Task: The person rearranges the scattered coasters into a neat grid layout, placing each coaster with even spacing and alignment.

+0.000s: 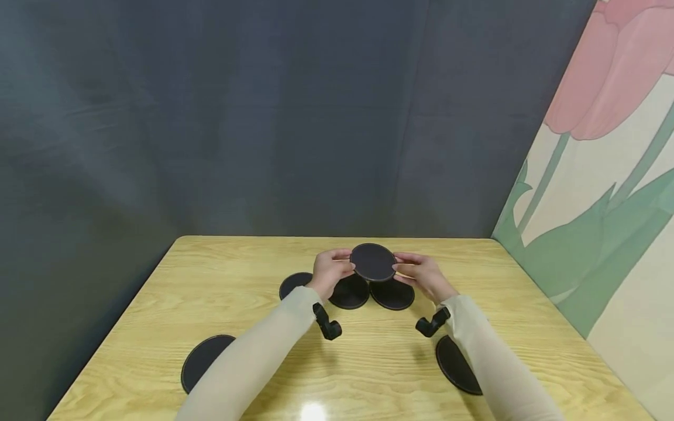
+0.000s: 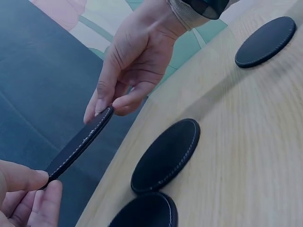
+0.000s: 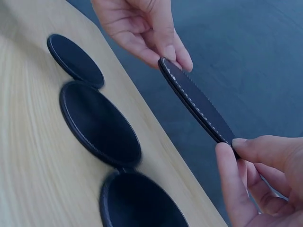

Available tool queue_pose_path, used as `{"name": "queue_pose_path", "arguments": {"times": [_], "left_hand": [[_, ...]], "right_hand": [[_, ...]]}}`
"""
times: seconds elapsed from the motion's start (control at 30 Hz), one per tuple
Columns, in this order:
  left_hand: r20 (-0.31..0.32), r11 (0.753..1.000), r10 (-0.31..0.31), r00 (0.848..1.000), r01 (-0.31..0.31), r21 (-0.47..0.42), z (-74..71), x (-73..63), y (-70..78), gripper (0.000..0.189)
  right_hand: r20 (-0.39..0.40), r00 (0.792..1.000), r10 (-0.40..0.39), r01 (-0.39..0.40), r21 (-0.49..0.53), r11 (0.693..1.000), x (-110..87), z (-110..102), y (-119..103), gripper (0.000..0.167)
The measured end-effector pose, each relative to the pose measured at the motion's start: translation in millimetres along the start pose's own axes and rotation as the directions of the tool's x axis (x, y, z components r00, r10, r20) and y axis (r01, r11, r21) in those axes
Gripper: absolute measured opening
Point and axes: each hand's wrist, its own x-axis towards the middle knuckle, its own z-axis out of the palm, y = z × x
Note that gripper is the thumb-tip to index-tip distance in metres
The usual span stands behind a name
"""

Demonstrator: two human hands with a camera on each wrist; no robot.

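Note:
Both hands hold one round black coaster (image 1: 372,262) with pale stitching round its edge, raised above the table. My left hand (image 1: 329,272) pinches its left rim between thumb and fingers, while my right hand (image 1: 423,275) pinches the opposite rim. In the right wrist view the held coaster (image 3: 196,104) is seen nearly edge-on, tilted. Below it on the table, a row of black coasters lies edge to edge: a left one (image 1: 293,283) partly hidden by the left hand, a middle one (image 1: 349,293) and a right one (image 1: 392,295).
Nearer the front of the wooden table (image 1: 379,362) lie two more black coasters, a left one (image 1: 202,358) and a right one (image 1: 455,367), each partly covered by a forearm. A dark curtain (image 1: 316,117) hangs behind the table, and a tulip-patterned panel (image 1: 605,193) stands along the right.

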Motion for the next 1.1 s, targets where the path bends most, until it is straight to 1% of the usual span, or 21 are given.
{"name": "queue_pose_path", "arguments": {"times": [0.17, 0.37, 0.47, 0.57, 0.73, 0.83, 0.97, 1.1], "left_hand": [[-0.016, 0.999, -0.006, 1.0, 0.006, -0.033, -14.5, -8.2, 0.9, 0.04], [-0.003, 1.0, -0.004, 1.0, 0.004, -0.013, -36.3, -16.3, 2.6, 0.041], [-0.001, 1.0, 0.002, 1.0, -0.002, 0.012, -47.9, -20.5, 4.8, 0.04], [-0.008, 1.0, -0.005, 1.0, 0.006, 0.026, -59.2, -25.7, 7.1, 0.04], [-0.01, 0.999, -0.022, 1.0, 0.023, 0.037, -77.2, -37.5, 9.4, 0.041], [-0.009, 0.999, -0.025, 1.0, 0.026, 0.044, -86.8, -45.0, 9.4, 0.041], [-0.017, 0.996, -0.042, 0.999, 0.043, 0.072, -99.1, -54.9, 5.8, 0.041], [-0.031, 0.992, -0.063, 0.998, 0.066, 0.112, -110.4, -64.5, -0.8, 0.042]], "right_hand": [[-0.002, 1.0, 0.023, -0.023, 0.005, 1.0, -0.8, 16.1, -1.4, 0.054], [0.013, 0.999, 0.048, -0.048, 0.003, 0.999, -2.1, 36.0, -0.1, 0.052], [0.039, 0.998, 0.047, -0.048, 0.003, 0.999, -3.3, 45.7, 1.2, 0.052], [0.061, 0.997, 0.053, -0.053, 0.0, 0.999, -5.1, 55.3, 2.7, 0.051], [0.109, 0.991, 0.077, -0.073, -0.037, 0.997, -9.9, 69.1, 4.4, 0.047], [0.151, 0.986, 0.076, -0.068, -0.056, 0.996, -12.3, 76.0, 5.7, 0.047], [0.208, 0.975, 0.077, -0.059, -0.092, 0.994, -14.2, 85.2, 8.9, 0.05], [0.239, 0.966, 0.097, -0.071, -0.114, 0.991, -15.3, 95.2, 13.9, 0.053]]}}
